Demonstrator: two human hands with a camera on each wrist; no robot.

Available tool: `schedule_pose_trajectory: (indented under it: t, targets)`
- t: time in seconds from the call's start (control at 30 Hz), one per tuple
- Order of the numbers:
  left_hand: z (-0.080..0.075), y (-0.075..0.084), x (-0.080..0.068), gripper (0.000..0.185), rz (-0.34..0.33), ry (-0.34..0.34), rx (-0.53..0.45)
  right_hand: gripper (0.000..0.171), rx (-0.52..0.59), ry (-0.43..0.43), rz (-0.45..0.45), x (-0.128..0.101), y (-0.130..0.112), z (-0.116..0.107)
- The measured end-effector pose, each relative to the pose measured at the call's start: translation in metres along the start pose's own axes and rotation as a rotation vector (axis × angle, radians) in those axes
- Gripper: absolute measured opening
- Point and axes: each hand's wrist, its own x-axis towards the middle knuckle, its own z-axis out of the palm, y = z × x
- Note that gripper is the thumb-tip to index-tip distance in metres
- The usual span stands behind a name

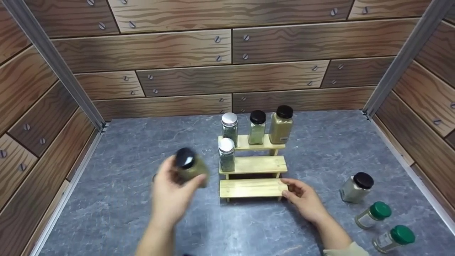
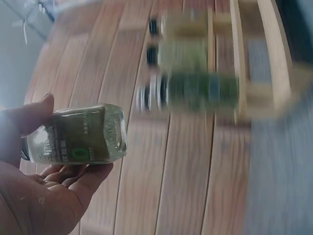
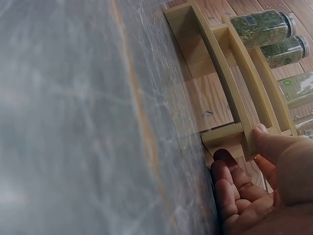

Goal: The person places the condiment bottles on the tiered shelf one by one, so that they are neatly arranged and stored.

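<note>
My left hand (image 1: 170, 193) grips a black-capped spice jar (image 1: 190, 167) of green-brown powder, lifted above the table to the left of the wooden three-step rack (image 1: 252, 165); the jar is blurred. In the left wrist view the jar (image 2: 78, 134) lies across my fingers (image 2: 73, 178). My right hand (image 1: 302, 197) holds the right end of the rack's lowest step, thumb (image 3: 274, 142) on its edge. On the top step stand a silver-capped jar (image 1: 229, 128) and two black-capped jars (image 1: 257, 126) (image 1: 281, 124). Another silver-capped jar (image 1: 226, 154) stands on the middle step.
At the right of the grey table (image 1: 124, 149) stand a black-capped jar (image 1: 357, 186) and two green-capped jars (image 1: 375, 214) (image 1: 394, 239), lying or tilted. Wood-patterned walls (image 1: 213, 53) enclose the table on three sides.
</note>
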Motion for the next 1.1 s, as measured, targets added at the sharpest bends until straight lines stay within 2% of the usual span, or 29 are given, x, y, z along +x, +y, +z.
schedule_pose_trajectory:
  t: [0.13,0.27,0.33,0.47,0.57,0.7,0.93,1.1]
  targets:
    - [0.043,0.004,0.005,0.054,0.098,-0.156,-0.088,0.043,-0.009,-0.008,-0.002,0.000,0.000,0.000]
    - [0.080,0.006,0.010,0.054,0.163,-0.272,-0.133,0.043,-0.021,-0.017,-0.011,0.001,-0.001,0.000]
    - [0.096,0.006,0.014,0.055,0.168,-0.305,-0.098,0.043,-0.021,-0.012,-0.015,0.001,-0.001,0.000]
    - [0.121,-0.002,0.019,0.056,0.174,-0.300,0.068,0.041,-0.021,0.014,-0.014,0.000,-0.002,-0.001]
    - [0.132,-0.014,0.021,0.056,0.169,-0.269,0.186,0.040,-0.036,0.013,-0.019,-0.001,-0.001,0.001]
    - [0.139,-0.033,0.023,0.058,0.116,-0.258,0.259,0.041,-0.043,-0.021,-0.036,-0.003,0.002,0.005]
    - [0.147,-0.050,0.030,0.063,0.017,-0.339,0.268,0.041,-0.013,-0.024,-0.061,-0.002,0.003,0.005]
    - [0.152,-0.055,0.035,0.071,0.007,-0.389,0.262,0.041,-0.019,-0.016,-0.058,-0.002,0.002,-0.001]
